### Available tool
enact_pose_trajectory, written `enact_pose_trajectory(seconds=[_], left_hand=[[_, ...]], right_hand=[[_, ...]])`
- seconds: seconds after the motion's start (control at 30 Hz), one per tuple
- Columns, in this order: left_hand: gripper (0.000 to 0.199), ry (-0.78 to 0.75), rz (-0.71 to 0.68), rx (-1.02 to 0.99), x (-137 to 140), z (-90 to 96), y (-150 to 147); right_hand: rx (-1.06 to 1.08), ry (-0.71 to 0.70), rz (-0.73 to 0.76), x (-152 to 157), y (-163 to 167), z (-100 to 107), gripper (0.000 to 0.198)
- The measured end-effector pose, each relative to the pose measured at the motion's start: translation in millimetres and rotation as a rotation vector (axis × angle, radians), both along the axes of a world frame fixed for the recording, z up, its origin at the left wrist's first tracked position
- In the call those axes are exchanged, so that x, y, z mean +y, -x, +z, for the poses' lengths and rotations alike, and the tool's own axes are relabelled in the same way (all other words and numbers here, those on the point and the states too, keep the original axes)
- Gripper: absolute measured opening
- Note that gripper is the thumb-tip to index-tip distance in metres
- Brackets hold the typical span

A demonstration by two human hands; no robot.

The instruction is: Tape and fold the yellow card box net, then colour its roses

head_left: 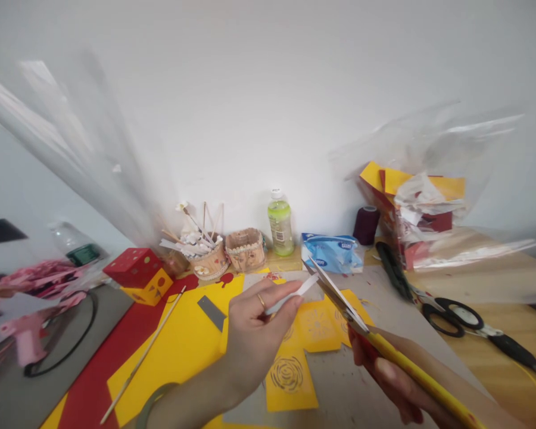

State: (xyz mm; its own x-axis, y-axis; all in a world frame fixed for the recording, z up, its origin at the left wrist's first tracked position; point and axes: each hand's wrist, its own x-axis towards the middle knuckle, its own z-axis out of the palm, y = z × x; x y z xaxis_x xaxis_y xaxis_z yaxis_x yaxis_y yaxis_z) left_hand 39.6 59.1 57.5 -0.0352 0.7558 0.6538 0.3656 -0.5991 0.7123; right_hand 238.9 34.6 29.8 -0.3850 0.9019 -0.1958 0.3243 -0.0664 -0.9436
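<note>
My left hand wears a ring and pinches a narrow white strip between thumb and fingers. Its free end points up and to the right, near the scissor blades. In my right hand are scissors with a long yellow handle and some red by the fingers. Their blades are slightly parted and point up and to the left; whether they touch the strip I cannot tell. Below both hands lies a yellow cut-out paper with swirl-shaped slits, joined to more patterned yellow squares.
A red-and-yellow box, decorated baskets, a green-drink bottle, a blue tissue pack and dark thread line the back. Black-handled scissors lie right. A pink glue gun and a thin stick lie left.
</note>
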Motion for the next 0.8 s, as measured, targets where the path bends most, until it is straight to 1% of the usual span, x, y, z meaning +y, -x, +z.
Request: enact_pose_trajectory(seconds=[0.17, 0.33, 0.6, 0.8], left_hand=[[0.015, -0.005, -0.009, -0.025, -0.4, -0.8, -2.1], [0.016, -0.054, -0.021, -0.016, -1.8, 0.1, -1.0], [0.020, -0.125, 0.010, -0.047, -3.3, 0.0, -0.9], [0.021, -0.121, 0.004, -0.040, -1.9, -2.3, -0.8]], right_hand=[[-0.005, 0.013, -0.018, -0.8, 0.4, 2.3, 0.054], [0.004, 0.028, 0.030, -0.1, -3.7, 3.7, 0.057], [0.067, 0.017, 0.108, 5.0, -3.2, -10.8, 0.054], [0.114, -0.012, 0.135, 3.6, -0.9, -10.3, 0.052]])
